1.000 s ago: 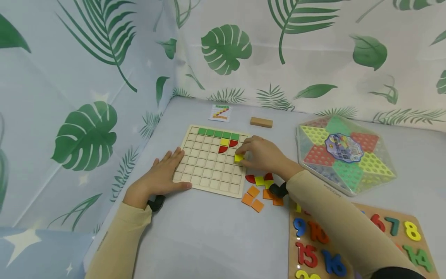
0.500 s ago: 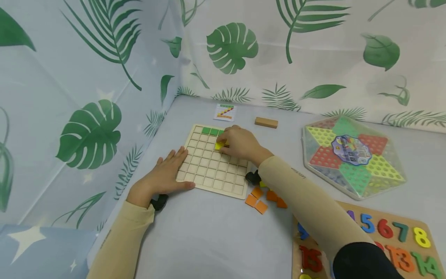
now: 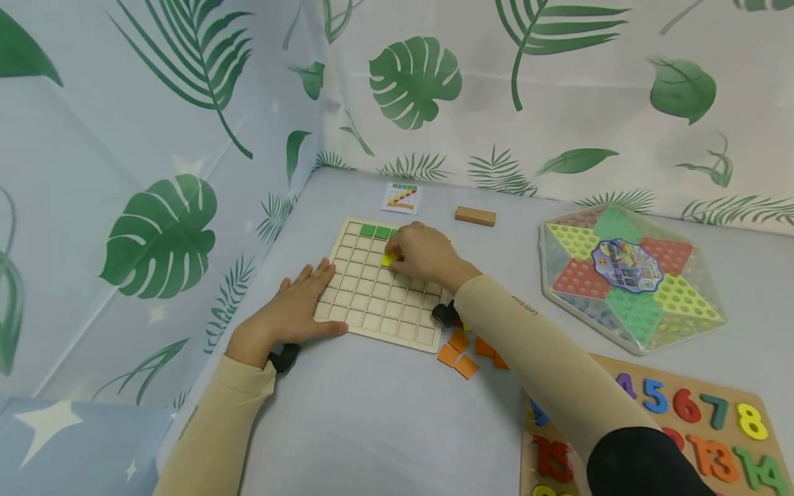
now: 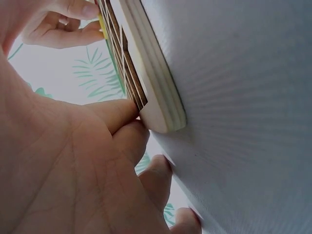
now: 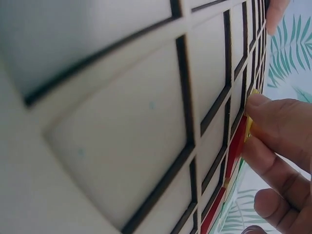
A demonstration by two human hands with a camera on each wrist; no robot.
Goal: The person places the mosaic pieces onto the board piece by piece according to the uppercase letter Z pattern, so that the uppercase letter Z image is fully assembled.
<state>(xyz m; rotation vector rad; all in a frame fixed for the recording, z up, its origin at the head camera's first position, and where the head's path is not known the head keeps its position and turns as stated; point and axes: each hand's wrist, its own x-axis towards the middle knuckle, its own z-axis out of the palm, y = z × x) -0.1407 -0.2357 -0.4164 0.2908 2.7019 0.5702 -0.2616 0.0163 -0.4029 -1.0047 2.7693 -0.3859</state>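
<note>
A pale wooden grid board (image 3: 372, 303) lies on the table in the head view. Along its top row sit green square tiles (image 3: 374, 231), partly covered by my right hand (image 3: 424, 251). That hand pinches a yellow square tile (image 3: 387, 260) between thumb and fingertips, down at a cell just below the green row. In the right wrist view, red quarter-round pieces (image 5: 236, 146) lie in cells beside the yellow tile. My left hand (image 3: 288, 313) rests with spread fingers along the board's left edge, its thumb at the near corner.
Right of the board lie several orange tiles (image 3: 457, 341), partly behind the right sleeve. A pattern card (image 3: 402, 198) and wooden block (image 3: 475, 215) sit beyond it. Farther right are a hexagonal Chinese checkers set (image 3: 633, 275) and a number puzzle board (image 3: 759, 396).
My right hand has carried the yellow tile left and up across the board, from its right side to below the green row. My left hand stays on the board's edge.
</note>
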